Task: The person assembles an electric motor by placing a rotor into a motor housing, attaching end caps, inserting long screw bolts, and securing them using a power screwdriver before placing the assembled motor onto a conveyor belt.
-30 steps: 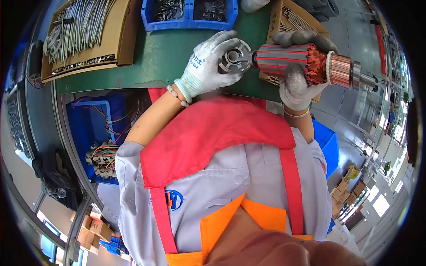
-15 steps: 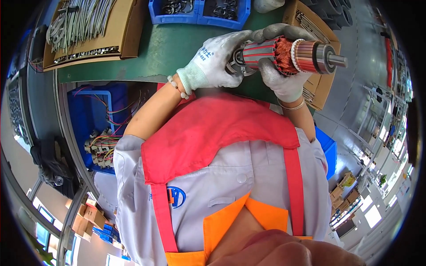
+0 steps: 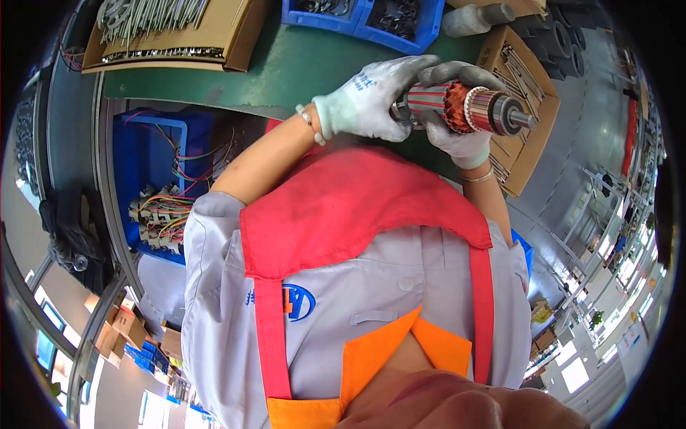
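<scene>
Along the bench's (image 3: 286,75) front edge, I see bare green top between the left carton (image 3: 243,36) and the left hand (image 3: 379,100). Blue bins (image 3: 389,41) close off the far side; the right carton (image 3: 542,139), holding thin rods, crowds the right. The rotor (image 3: 457,109) is held up between both hands: ribbed cylinder with red stripes, coppery windings, white cord-like ring, smooth shaft pointing right. The left hand curls, thumb nearest the body, round a mostly hidden metal piece (image 3: 403,111) at the rotor's left end. The right hand (image 3: 464,146) clasps its middle, fingers over the far side, thumb near.
</scene>
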`<state>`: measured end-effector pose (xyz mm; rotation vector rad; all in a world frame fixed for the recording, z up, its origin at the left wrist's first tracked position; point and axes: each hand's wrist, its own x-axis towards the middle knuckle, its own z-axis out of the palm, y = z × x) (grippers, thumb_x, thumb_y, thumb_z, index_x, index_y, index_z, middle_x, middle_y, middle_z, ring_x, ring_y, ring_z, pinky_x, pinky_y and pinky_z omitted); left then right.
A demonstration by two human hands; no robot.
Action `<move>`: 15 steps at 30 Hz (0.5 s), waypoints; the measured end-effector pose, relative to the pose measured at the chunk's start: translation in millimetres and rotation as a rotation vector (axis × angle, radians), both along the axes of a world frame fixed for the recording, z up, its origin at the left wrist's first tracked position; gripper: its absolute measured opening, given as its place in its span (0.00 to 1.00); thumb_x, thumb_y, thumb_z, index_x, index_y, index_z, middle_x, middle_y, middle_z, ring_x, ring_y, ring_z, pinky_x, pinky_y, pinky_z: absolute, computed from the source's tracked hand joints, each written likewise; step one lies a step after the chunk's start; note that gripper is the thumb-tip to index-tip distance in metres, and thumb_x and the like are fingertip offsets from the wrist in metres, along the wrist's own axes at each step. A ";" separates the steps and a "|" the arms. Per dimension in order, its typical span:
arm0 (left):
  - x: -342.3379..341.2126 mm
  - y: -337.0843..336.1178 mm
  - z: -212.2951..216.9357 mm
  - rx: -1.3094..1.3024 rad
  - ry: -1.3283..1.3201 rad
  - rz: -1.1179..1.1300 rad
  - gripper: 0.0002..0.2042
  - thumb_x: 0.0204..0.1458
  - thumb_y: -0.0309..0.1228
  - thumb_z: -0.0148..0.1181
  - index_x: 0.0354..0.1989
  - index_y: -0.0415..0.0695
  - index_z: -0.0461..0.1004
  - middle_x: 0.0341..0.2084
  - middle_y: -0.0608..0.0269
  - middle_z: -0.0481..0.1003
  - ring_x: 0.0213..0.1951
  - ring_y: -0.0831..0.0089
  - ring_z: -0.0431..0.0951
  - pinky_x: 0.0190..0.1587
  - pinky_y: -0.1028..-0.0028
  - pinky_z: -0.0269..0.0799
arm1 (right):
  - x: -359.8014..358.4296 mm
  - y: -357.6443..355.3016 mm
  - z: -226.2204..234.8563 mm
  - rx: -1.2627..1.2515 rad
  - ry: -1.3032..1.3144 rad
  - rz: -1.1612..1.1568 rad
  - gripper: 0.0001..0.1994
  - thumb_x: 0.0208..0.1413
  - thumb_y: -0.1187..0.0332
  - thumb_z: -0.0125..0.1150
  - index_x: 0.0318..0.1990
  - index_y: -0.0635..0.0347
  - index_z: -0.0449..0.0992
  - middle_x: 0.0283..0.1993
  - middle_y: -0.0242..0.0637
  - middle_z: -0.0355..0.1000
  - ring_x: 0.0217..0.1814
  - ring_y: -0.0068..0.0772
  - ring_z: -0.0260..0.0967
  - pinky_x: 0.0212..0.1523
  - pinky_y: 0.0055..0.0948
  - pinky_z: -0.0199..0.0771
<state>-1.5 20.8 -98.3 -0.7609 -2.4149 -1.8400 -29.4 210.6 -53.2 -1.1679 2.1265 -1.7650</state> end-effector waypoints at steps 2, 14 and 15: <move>11.2 2.5 -0.2 0.067 0.100 0.136 0.43 0.34 0.36 0.68 0.63 0.36 0.57 0.58 0.40 0.65 0.60 0.46 0.66 0.62 0.59 0.63 | -2.4 -2.0 -2.5 -0.110 -0.069 0.041 0.34 0.41 0.83 0.64 0.58 0.57 0.57 0.52 0.44 0.66 0.55 0.38 0.67 0.58 0.40 0.71; 8.9 11.0 -6.4 -0.045 -0.077 0.141 0.51 0.30 0.40 0.77 0.64 0.32 0.56 0.59 0.39 0.64 0.61 0.46 0.64 0.64 0.59 0.59 | -131.7 28.5 -33.2 0.480 0.063 -0.787 0.38 0.50 0.44 0.64 0.61 0.63 0.65 0.61 0.48 0.65 0.64 0.48 0.61 0.63 0.41 0.62; 7.9 11.4 -7.6 -0.038 -0.128 0.148 0.51 0.30 0.40 0.77 0.64 0.32 0.55 0.59 0.39 0.64 0.61 0.46 0.65 0.64 0.59 0.59 | -130.3 23.6 -30.1 0.481 0.067 -0.740 0.40 0.46 0.42 0.66 0.58 0.67 0.68 0.62 0.55 0.62 0.67 0.51 0.57 0.66 0.43 0.56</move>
